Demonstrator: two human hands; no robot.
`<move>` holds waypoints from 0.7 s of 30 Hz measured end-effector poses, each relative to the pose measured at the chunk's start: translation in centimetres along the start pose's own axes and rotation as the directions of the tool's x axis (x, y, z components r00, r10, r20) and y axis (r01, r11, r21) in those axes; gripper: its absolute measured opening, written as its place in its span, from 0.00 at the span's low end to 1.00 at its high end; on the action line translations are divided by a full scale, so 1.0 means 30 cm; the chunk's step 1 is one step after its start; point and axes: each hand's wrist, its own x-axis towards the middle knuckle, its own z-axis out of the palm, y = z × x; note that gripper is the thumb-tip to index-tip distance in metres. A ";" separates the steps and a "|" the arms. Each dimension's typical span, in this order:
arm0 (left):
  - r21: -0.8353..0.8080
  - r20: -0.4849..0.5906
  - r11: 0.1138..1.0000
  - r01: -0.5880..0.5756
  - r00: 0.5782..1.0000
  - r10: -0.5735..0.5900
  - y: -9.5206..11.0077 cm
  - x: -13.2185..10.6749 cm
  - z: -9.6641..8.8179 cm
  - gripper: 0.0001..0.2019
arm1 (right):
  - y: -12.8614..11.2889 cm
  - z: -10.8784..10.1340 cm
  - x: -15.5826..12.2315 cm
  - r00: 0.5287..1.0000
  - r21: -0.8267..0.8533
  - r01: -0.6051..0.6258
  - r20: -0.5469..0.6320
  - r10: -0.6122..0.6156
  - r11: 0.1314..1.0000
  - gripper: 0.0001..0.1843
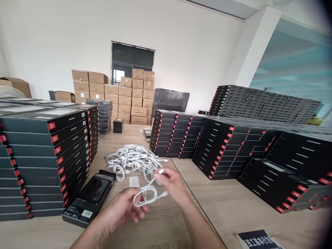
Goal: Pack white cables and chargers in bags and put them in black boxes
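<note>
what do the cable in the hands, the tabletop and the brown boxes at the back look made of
The cable: probably soft plastic or rubber over wire, white and smooth, bending in tidy loops. Tabletop: pale wood or wood-look laminate, from the grain; which, I can't tell. Brown boxes: likely cardboard, matt tan, with printed lettering.

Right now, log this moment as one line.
left hand: holds coiled cable | right hand: holds its plug | ahead: cable pile, white block | left: black box | both sides: box stacks

White "员工基本行" on a dark sign [259, 239], print on cartons [124, 100] and black boxes [211, 147] too small
</note>
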 end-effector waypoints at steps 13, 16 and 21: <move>-0.249 -0.071 0.960 -0.128 0.991 0.114 0.031 -0.030 -0.003 0.18 | 0.081 0.052 -0.040 0.874 0.249 -0.429 0.358 0.329 0.868 0.18; -0.144 -0.132 0.980 -0.134 0.985 0.116 0.038 -0.006 -0.015 0.14 | 0.083 0.042 -0.037 0.849 0.131 -0.408 0.420 0.322 0.904 0.18; 0.378 -0.235 0.880 -0.286 0.890 0.391 0.021 0.018 -0.047 0.10 | 0.074 0.029 -0.030 0.858 0.067 -0.390 0.388 0.336 0.919 0.18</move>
